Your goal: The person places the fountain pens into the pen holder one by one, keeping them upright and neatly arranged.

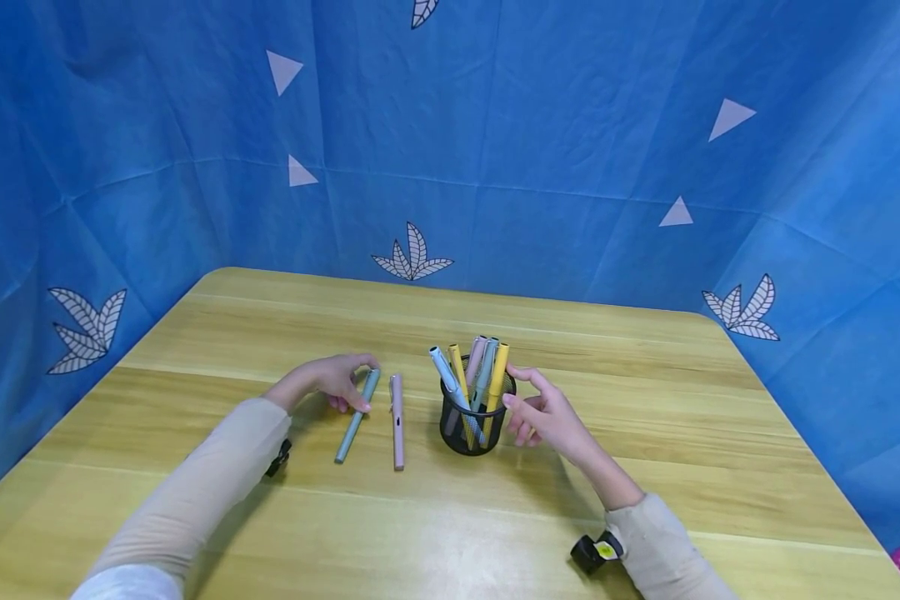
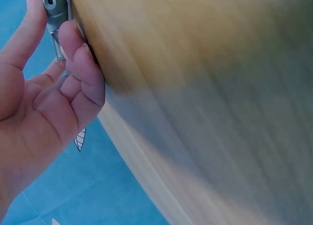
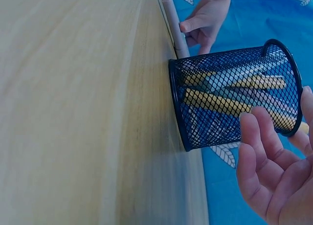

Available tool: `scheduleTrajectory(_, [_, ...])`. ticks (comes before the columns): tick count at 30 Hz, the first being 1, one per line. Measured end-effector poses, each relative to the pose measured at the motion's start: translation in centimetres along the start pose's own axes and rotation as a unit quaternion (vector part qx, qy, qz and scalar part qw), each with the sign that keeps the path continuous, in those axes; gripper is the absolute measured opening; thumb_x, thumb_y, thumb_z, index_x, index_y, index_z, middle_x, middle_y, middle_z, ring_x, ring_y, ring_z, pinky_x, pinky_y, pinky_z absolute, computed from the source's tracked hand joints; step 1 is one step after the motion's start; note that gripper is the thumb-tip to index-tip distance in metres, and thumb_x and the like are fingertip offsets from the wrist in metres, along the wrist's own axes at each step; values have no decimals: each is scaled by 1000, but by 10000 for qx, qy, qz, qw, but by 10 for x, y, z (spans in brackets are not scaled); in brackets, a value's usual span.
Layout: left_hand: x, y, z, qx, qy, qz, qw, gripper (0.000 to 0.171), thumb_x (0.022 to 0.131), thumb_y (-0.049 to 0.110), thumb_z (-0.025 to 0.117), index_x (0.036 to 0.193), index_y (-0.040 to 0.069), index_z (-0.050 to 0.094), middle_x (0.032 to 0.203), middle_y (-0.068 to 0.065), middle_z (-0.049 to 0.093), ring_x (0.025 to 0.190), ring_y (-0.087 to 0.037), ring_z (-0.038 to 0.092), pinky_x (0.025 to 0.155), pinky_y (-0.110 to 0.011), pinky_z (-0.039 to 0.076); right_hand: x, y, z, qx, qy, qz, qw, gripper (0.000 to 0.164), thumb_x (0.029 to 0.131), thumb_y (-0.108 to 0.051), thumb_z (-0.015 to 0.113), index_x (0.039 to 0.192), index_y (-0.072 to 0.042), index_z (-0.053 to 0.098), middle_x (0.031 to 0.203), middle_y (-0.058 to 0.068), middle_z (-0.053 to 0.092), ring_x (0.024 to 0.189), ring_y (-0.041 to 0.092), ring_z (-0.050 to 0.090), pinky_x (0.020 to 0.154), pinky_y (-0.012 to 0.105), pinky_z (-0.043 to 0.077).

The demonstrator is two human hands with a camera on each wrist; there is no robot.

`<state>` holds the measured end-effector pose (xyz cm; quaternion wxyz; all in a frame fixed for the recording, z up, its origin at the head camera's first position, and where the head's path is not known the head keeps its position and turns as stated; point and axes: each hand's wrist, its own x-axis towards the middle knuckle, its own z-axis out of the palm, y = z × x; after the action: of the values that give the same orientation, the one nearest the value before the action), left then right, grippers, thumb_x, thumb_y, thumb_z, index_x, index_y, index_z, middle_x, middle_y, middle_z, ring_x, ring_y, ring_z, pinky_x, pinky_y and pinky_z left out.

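Note:
A green pen (image 1: 357,417) lies slanted on the table, and my left hand (image 1: 340,383) pinches its upper part between thumb and fingers. In the left wrist view the green pen (image 2: 56,10) shows between the thumb and fingers of the left hand (image 2: 58,93). Just right of it lies a lilac pen (image 1: 397,425). A black mesh pen holder (image 1: 471,442) stands upright with several blue, yellow, lilac and green pens leaning inside. Around its right rim my right hand (image 1: 547,417) holds with thumb and index finger; its other fingers are curled beside the mesh (image 3: 220,132).
The wooden table (image 1: 450,533) has rounded far corners. A blue curtain (image 1: 525,125) with leaf and triangle prints hangs behind it and along both sides. Black devices are strapped to both wrists, the right wrist camera (image 1: 588,554) sitting close above the table.

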<state>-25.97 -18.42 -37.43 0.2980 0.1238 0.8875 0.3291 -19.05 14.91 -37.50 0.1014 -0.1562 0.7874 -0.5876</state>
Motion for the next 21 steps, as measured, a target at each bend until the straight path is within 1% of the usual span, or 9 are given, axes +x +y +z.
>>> scheduleTrajectory(4, [-1,-2,-1,-98,-19,93,9999,66,75,13,72,127,7,33,73,-12,55,53,-15,51,48,-22,43,0,-1,1,7,-16,-15,10000,49,92,-21,51,136,-8,32,66,20,57,50,23,55,45,37,48])
scheduleTrajectory(7, [-2,-2,-1,-204,-31,153,9997,65,75,12,72,126,6,31,70,-11,56,53,-16,52,48,-22,44,-4,-12,3,7,-48,-27,10000,49,92,-16,50,136,-4,31,66,23,57,50,26,55,45,40,48])
scheduleTrajectory(9, [-3,-2,-2,-271,-45,180,9995,65,75,12,72,125,5,31,69,-11,57,53,-16,53,48,-22,44,-4,-12,2,32,-75,-40,10000,49,92,-14,50,135,-2,30,66,24,56,51,29,55,45,42,48])
scheduleTrajectory(11, [-4,-1,-2,-287,-37,184,9994,65,75,12,72,125,5,30,69,-11,56,53,-17,54,48,-23,44,-4,-12,2,39,-73,-26,10000,49,93,-13,49,136,-2,29,67,25,56,51,30,55,46,42,48])
scheduleTrajectory(14, [-5,-1,-3,-299,-1,191,9994,66,75,11,72,125,5,30,71,-12,56,54,-18,55,49,-24,46,1,-1,1,12,-54,-53,10000,50,93,-16,50,137,-4,29,66,21,57,50,27,56,45,41,48])
scheduleTrajectory(21, [-4,-3,-4,-500,106,146,9986,69,74,9,72,127,2,28,72,-14,56,55,-19,57,51,-27,49,0,1,1,-71,1,-62,10000,50,92,-21,51,136,-8,31,65,17,58,50,23,56,45,38,48])
